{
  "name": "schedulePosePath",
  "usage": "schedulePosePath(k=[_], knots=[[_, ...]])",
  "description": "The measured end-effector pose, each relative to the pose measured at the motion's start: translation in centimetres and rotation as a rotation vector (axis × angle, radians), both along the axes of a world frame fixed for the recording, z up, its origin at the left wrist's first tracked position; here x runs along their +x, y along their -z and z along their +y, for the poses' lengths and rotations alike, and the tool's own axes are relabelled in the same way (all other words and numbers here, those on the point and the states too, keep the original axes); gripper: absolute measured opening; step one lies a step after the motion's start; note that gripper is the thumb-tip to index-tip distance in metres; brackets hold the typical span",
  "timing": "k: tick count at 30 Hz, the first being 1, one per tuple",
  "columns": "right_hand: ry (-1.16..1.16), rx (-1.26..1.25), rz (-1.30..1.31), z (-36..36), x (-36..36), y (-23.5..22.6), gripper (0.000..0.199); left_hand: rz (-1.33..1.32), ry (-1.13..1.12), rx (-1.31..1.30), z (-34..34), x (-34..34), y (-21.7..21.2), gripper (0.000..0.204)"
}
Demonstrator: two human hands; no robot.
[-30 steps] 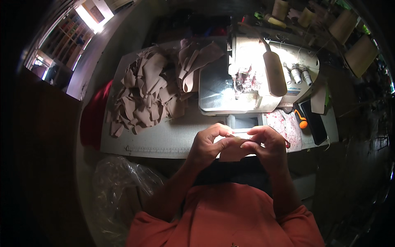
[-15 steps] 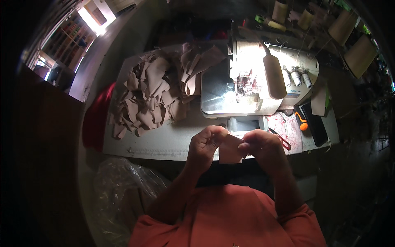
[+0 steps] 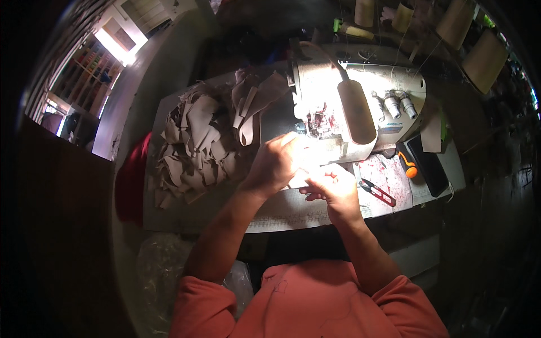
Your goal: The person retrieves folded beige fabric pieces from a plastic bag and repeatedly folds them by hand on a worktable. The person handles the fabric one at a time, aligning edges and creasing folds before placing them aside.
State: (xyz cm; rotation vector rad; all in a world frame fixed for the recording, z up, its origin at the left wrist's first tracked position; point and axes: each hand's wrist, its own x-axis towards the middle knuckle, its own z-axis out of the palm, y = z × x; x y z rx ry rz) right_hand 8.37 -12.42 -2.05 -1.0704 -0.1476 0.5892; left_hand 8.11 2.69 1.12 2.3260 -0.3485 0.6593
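Right hand [image 3: 338,188], center: thumb and fingers pinched on a beige fabric piece [image 3: 298,179], center. Left hand [image 3: 276,163], adjoining: fingertips lost in glare, grip indeterminable. Beyond, sewing machine [image 3: 411,84], upper right; red-handled snips [image 3: 379,194], right of center; fabric pile [image 3: 197,132], left of center.

Head-worn fisheye, downward toward hands [image 3: 275,164]

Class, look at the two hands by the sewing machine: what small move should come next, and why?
Probably ease the tan fabric piece a little toward the brightly lit part of the sewing machine: the left hand and right hand are both at the fabric, just in front of it, though glare hides the exact grip.
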Motion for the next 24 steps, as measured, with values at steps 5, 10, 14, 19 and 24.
schedulePosePath(k=[5,10,14,19,24], knots=[[0.025,0.021,0.030,0.1,-0.3,1.2,0.009,-0.037,-0.002,0.129,-0.3,-0.2,0.0,0.009],[0.092,0.025,-0.010,0.0,-1.0,2.3,0.011,0.050,-0.077,0.361,-0.4,-1.9,0.1,0.011],[0.106,0.027,-0.036,0.1,-1.6,1.2,0.012,0.066,-0.107,0.282,-0.1,-2.0,0.3,0.019],[0.117,0.012,-0.128,0.5,-1.0,0.8,0.017,0.055,-0.028,0.110,0.5,0.3,-0.3,0.011],[0.123,-0.027,-0.179,0.7,-0.2,0.6,0.019,0.082,-0.003,0.096,0.8,1.2,-0.4,0.009]])
